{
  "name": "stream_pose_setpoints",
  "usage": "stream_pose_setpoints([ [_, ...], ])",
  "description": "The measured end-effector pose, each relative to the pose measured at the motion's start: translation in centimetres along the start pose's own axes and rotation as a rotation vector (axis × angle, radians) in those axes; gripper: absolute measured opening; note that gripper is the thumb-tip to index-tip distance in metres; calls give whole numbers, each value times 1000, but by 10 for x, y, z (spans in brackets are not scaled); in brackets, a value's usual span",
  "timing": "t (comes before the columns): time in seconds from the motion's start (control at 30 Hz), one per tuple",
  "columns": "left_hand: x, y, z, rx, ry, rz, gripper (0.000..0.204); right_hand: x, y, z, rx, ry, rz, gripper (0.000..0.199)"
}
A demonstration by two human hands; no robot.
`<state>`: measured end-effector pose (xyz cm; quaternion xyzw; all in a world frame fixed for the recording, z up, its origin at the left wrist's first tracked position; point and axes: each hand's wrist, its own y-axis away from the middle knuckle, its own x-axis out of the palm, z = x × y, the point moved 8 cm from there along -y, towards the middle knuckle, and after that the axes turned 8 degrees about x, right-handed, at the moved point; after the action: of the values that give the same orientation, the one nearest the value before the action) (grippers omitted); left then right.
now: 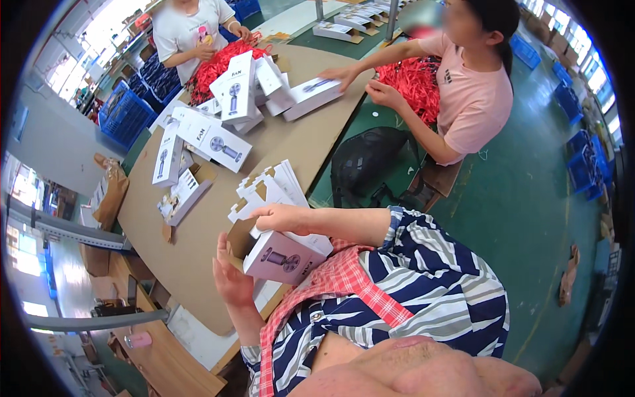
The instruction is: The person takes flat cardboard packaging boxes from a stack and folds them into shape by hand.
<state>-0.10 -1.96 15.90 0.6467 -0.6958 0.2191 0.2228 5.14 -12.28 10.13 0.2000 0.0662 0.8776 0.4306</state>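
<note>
the box (281,261) sits at the lower middle of the frame, tilted, against the apron (380,301); the left hand (235,281) stands with fingers spread along its open left end, by the brown flap (239,237), not closed round anything i can make out; the right hand (281,218) lies over the upper edge near that opening, and i can't tell how firmly it grips; the hands are apart, the box's mouth between them; it looks light, thin card, stiff along the folds but easily dented on the broad faces, a little slick where white; i'd hold it by the long side edges; the card is smooth white outside, raw brown within; above it leans a stack (281,182) of notched white card; beyond, boxes (211,139) lie heaped on the matt tan table (192,255).
</note>
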Motion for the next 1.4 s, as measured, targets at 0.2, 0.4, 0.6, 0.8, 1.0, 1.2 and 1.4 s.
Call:
stream_pose_setpoints([
  [0.2, -63, -4, 30, -11, 62, 18, 27, 21, 26, 43, -241, 239, 214, 38],
  [0.4, -46, -4, 27, -19, 91, -4, 22, 19, 27, 56, -167, 836, 243, 36],
  [0.6, -38, 1, 27, -118, -141, 183, 21, 33, 12, 55, 7, 1248, 281, 34],
  [0.8, -38, 2, 8, 44, -775, 344, 17, 31, 9, 56, -98, 1067, 183, 40],
  [1.0, -13, 5, -11, 330, -955, 470, 26, 34, 46, 59, -391, 909, 297, 70],
  [1.2, -24, 10, -2, 591, -937, 317, 43, 31, 36, 56, -381, 902, 168, 75],
  [1.4, -47, -3, 25, 177, -646, 192, 91, 14, 29, 52, -343, 958, 61, 71],
])
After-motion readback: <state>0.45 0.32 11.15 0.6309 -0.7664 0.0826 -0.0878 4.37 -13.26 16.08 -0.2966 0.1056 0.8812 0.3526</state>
